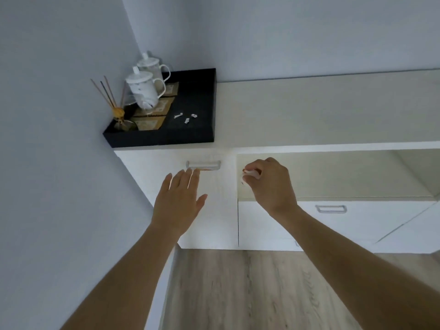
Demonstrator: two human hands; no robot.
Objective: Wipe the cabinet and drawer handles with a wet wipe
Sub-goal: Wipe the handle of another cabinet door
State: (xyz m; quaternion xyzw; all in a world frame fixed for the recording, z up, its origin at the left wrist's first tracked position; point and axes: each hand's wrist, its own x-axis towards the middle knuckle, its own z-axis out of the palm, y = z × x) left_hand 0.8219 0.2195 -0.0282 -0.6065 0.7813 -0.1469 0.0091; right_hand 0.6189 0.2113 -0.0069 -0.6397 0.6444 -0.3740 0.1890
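A white cabinet door carries a pale bar handle (pixel 203 164) near its top edge. My left hand (pixel 179 200) is stretched flat toward it, fingers straight, fingertips just under the handle. My right hand (pixel 270 186) is to the right of the door, in front of an open niche, its fingers curled round a bunched white wet wipe (pixel 250 174). Lower right, a white drawer front has a grey bar handle (pixel 331 209). I cannot tell whether the left fingertips touch the handle.
A black tray (pixel 190 132) sits on the cabinet top in the left corner, holding two lidded white mugs (pixel 142 89), a reed diffuser (pixel 117 113), packets and small white bits. The beige countertop (pixel 309 110) runs right. Wood floor (pixel 250 289) lies below.
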